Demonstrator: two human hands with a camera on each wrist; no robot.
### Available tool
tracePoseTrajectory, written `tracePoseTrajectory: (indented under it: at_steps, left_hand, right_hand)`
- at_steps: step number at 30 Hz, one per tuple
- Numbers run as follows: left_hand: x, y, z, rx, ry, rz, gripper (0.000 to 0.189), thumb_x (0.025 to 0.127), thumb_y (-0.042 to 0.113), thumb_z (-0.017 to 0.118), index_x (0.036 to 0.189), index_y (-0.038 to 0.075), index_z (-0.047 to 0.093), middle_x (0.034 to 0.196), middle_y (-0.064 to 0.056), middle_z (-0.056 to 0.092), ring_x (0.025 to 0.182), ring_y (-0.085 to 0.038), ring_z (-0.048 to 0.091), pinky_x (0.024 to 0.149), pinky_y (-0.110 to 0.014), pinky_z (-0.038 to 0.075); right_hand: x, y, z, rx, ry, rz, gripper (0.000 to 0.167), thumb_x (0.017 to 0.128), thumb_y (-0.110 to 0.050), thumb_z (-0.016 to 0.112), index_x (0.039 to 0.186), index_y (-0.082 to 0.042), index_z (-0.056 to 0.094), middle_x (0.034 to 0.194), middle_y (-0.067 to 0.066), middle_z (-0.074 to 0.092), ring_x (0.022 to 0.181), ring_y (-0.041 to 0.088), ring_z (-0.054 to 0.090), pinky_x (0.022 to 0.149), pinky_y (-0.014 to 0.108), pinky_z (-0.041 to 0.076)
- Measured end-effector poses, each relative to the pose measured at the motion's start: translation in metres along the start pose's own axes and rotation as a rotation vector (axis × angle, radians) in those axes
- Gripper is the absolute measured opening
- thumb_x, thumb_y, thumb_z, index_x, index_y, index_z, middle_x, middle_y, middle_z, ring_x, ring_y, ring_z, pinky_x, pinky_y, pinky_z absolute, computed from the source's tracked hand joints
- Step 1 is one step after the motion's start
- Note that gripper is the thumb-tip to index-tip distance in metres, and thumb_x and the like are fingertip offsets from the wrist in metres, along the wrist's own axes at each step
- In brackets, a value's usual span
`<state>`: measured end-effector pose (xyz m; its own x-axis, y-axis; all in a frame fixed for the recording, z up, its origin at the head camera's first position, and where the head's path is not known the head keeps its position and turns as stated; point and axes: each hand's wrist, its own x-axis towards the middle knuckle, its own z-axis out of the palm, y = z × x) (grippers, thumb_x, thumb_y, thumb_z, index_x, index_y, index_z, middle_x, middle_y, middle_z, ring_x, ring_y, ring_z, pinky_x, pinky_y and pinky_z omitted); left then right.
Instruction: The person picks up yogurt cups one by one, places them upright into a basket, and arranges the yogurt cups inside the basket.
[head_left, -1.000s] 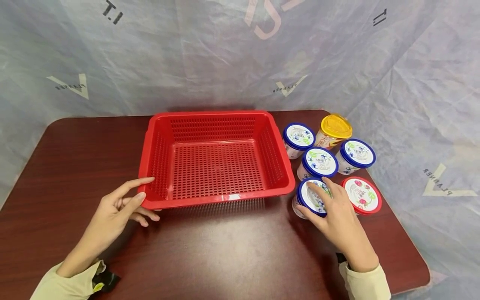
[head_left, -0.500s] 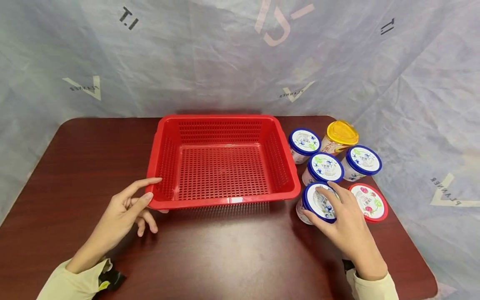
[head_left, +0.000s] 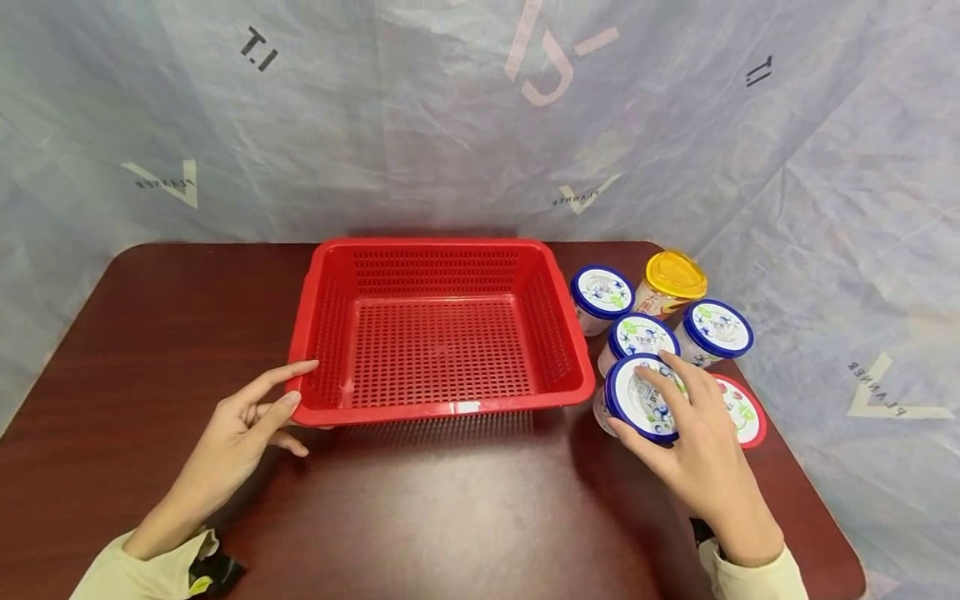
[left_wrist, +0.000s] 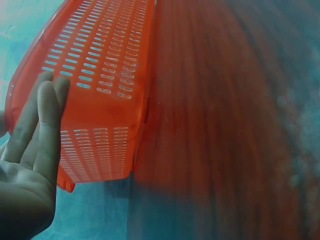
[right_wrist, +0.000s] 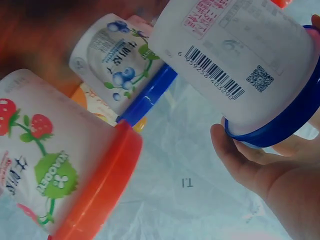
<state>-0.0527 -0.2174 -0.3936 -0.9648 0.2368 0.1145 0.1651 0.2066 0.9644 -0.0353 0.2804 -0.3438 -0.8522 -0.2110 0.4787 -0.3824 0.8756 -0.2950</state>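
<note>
In the head view, a red plastic basket with perforated walls stands mid-table. My left hand holds its near left corner, thumb on the rim; in the left wrist view, straight fingers lie along the basket's outer wall. My right hand grips a blue-lidded tub by its lid edge. Tilted slightly, this tub overlaps the blue-lidded tub behind it. The right wrist view shows the held tub's barcode side. A red-lidded strawberry tub is partly hidden behind my right hand.
Two more blue-lidded tubs, one beside the basket and one farther right, stand near a yellow-lidded cup. The dark wooden table meets a grey fabric backdrop behind and at the right.
My right hand has raised the blue-lidded tub slightly, and it now covers more of the tub behind. The left hand stays at the basket corner. The head view has shifted a little.
</note>
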Motion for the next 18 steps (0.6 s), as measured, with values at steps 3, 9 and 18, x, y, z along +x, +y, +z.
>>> tracePoseTrajectory:
  at_steps: [3, 9, 18]
  left_hand:
    - [0.0, 0.001, 0.0, 0.017, 0.015, -0.013, 0.041, 0.106, 0.012, 0.049, 0.147, 0.012, 0.047, 0.053, -0.018, 0.051, 0.058, -0.034, 0.069, 0.071, -0.031, 0.059]
    - [0.0, -0.001, 0.001, -0.009, 0.006, 0.003, 0.041, 0.106, 0.01, 0.048, 0.147, 0.009, 0.046, 0.055, -0.022, 0.053, 0.06, -0.035, 0.07, 0.066, -0.036, 0.061]
    - [-0.001, -0.001, 0.0, -0.015, -0.006, -0.021, 0.042, 0.107, 0.013, 0.046, 0.149, 0.011, 0.044, 0.058, -0.021, 0.061, 0.062, -0.036, 0.071, 0.073, -0.033, 0.061]
  right_hand:
    - [0.003, -0.002, -0.002, 0.006, 0.014, -0.009, 0.064, 0.068, -0.034, 0.089, 0.123, -0.01, 0.065, 0.14, 0.018, 0.051, 0.127, 0.038, 0.044, 0.097, 0.055, 0.042]
    - [0.006, -0.002, -0.004, 0.023, 0.061, -0.034, 0.063, 0.076, -0.047, 0.081, 0.122, -0.006, 0.065, 0.141, 0.02, 0.051, 0.128, 0.04, 0.044, 0.108, 0.047, 0.038]
    - [0.016, -0.002, -0.004, 0.05, 0.192, -0.071, 0.075, 0.082, -0.07, 0.064, 0.117, -0.004, 0.067, 0.138, 0.02, 0.054, 0.124, 0.043, 0.047, 0.109, 0.045, 0.037]
